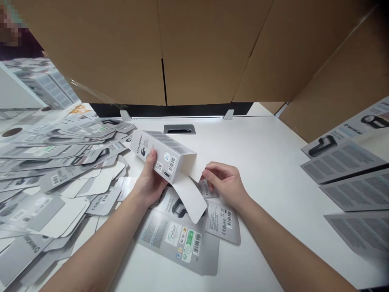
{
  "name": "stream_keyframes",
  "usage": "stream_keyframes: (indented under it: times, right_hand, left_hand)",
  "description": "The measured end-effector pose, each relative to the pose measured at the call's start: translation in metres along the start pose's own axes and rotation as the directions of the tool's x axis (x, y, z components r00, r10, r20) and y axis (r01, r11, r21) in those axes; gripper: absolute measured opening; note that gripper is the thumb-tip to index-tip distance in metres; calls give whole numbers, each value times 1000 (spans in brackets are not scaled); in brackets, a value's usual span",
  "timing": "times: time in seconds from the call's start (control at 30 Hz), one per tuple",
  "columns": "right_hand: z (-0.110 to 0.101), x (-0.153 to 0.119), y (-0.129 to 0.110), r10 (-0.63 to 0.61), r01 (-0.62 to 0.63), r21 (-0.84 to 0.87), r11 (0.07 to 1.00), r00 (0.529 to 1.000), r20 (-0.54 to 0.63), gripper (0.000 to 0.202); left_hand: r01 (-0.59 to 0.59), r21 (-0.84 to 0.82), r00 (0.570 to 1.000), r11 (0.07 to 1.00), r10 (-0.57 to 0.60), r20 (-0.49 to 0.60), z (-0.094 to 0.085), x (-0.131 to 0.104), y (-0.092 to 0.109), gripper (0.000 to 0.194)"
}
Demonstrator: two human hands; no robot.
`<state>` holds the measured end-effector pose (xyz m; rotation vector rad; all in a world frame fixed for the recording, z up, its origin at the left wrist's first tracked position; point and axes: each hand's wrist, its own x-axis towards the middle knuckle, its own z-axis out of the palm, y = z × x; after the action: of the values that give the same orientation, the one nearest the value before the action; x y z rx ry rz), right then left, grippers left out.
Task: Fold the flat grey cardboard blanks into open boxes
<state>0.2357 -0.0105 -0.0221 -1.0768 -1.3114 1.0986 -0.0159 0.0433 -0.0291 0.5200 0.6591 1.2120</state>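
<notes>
My left hand (150, 180) is wrapped round a grey printed carton (165, 152), thumb on its barcoded face. The carton is tilted, its near end open, and a long white flap (193, 198) hangs down from it. At that open end my right hand (226, 180) has its thumb and forefinger pinched together on a small printed end flap (207, 188). Beneath both hands a flattened carton blank (185, 243) lies on the white table, with a side flap (224, 223) showing to the right. The far end of the held carton is partly hidden.
Flat carton blanks (60, 178) are heaped across the left side of the white table (261, 142). Several formed cartons (352, 162) stand at the right. Brown cardboard panels (197, 48) rise behind. A person (18, 40) is at the far left, beside more cartons (48, 85).
</notes>
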Motion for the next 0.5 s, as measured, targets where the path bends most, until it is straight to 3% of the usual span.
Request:
stream_keyframes:
  times: [0.1,0.23,0.37,0.5]
  right_hand:
    - [1,1,1,73,-73,27,997,997,15,37]
    - [4,0,0,122,-122,-6,993,985,120,38]
    - [5,-2,0,49,-43,-46,998,989,137,38]
    - [4,-2,2,-32,40,-98,994,996,78,40]
  left_hand:
    - [20,56,999,998,-22,35,0,-2,-1,65]
    - [51,165,989,985,-73,128,3,-8,-6,78]
    - [62,249,972,966,-115,205,8,-14,-9,92]
    - [42,290,965,956,-114,235,13,-17,-10,101]
